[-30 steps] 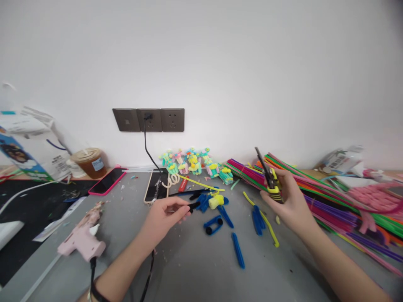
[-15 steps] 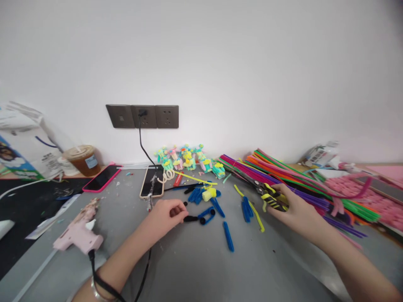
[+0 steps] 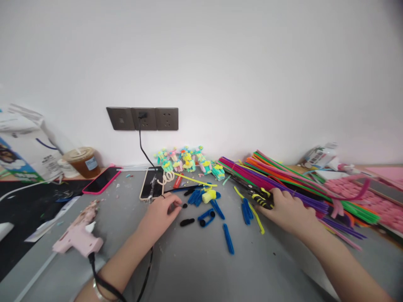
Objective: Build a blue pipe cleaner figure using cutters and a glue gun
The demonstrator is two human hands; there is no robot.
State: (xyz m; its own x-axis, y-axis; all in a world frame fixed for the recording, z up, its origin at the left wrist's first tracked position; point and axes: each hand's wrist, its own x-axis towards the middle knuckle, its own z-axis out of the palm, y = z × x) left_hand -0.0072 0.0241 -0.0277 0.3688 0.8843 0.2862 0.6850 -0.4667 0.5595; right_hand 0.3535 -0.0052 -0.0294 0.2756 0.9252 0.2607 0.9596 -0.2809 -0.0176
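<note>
Grasping the pliers [image 3: 253, 191] by the yellow-black handles [image 3: 263, 203] with the right hand [image 3: 289, 212], just beside pipe cleaners [image 3: 277, 191] near the table's [image 3: 214, 268] far edge. Probably stiff, fairly weighty; hold by those handles. Curling the left hand [image 3: 162, 214] loosely, seemingly around nothing, beside a black disc [image 3: 184, 205]. Find, farther from that edge, a black oval [image 3: 187, 222] and blue strip [image 3: 228, 239]; expect light, soft fuzz; pinch gently.

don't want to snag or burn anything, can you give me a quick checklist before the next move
1. Right hand on pliers: ok, at the handles.
2. Black strip clear of left hand: ok, lying apart.
3. Two black discs on blue loop: ok, one at each end.
4. Glue gun cool: cannot tell.
5. Its cord clear of left forearm: not ok, appears to cross it.
</note>
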